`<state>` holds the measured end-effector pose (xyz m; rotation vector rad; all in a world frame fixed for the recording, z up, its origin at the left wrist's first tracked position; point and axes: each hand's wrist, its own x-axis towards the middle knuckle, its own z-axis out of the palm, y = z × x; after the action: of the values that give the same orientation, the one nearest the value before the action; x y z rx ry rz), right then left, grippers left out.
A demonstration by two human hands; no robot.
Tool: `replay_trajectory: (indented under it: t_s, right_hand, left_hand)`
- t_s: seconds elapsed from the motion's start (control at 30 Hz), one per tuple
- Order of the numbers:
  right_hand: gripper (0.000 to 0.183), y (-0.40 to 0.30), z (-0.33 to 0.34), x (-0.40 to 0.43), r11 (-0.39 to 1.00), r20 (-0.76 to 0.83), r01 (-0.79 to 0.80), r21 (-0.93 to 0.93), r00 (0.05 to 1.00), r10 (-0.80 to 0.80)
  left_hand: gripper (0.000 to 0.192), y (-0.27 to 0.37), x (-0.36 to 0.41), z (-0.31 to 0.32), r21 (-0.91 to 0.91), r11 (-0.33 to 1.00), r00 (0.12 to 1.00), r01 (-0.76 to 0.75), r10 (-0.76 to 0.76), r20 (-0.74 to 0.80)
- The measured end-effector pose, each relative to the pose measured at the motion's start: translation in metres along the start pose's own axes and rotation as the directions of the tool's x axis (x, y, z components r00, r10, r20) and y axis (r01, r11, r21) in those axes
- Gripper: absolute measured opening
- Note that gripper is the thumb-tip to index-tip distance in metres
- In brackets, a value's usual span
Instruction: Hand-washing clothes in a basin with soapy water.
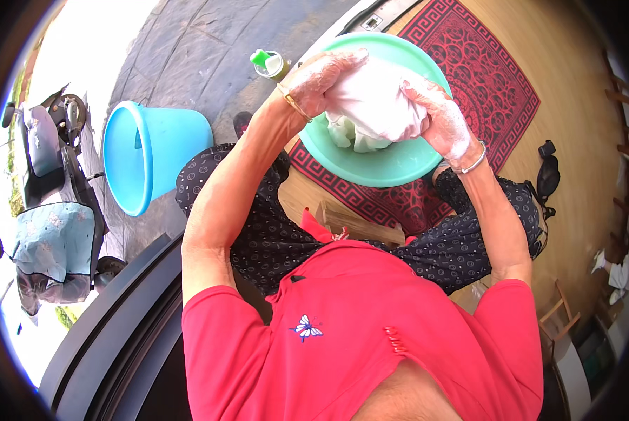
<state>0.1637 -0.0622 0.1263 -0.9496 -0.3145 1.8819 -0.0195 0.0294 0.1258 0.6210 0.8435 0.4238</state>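
Over a mint-green plastic basin (372,171), both hands hold a bunched white cloth (375,100). My left hand (320,76), with a gold-coloured bracelet at the wrist, grips the cloth from one side. Opposite it, my right hand (443,118) has its thumb and fingers on the cloth's other edge; a silver-coloured bangle circles that wrist. White suds coat both hands. Below the raised bundle, a pale part of fabric (354,138) hangs into the basin, and I cannot tell whether it is the same cloth. The basin's bottom is partly hidden by the cloth.
A blue plastic bucket (180,129) lies tipped on grey paving at the left. Beside the basin stands a jar (277,68) with a green-and-white item in its mouth. The basin rests on a red-and-black patterned mat (496,92). A motor scooter (56,210) is parked farther left.
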Motion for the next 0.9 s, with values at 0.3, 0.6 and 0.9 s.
replay_trajectory:
  t_s: [0.3, 0.6, 0.9]
  right_hand:
    - [0.02, 0.001, -0.003, 0.008, 0.981, -0.17, 0.19, 0.027, 0.968, -0.183]
    - [0.025, 0.001, -0.006, 0.014, 0.968, -0.222, 0.247, -0.043, 0.942, -0.251]
    - [0.024, 0.03, -0.005, 0.026, 0.941, -0.125, 0.176, 0.288, 0.981, -0.145]
  left_hand:
    - [0.033, 0.002, -0.013, 0.01, 0.362, 0.932, 0.963, -0.023, -0.076, 0.258]
    - [0.024, -0.011, -0.004, 0.013, 0.106, 0.977, 0.978, -0.183, 0.17, 0.121]
    - [0.036, -0.039, 0.014, 0.08, 0.915, -0.178, 0.521, -0.363, 0.775, 0.358]
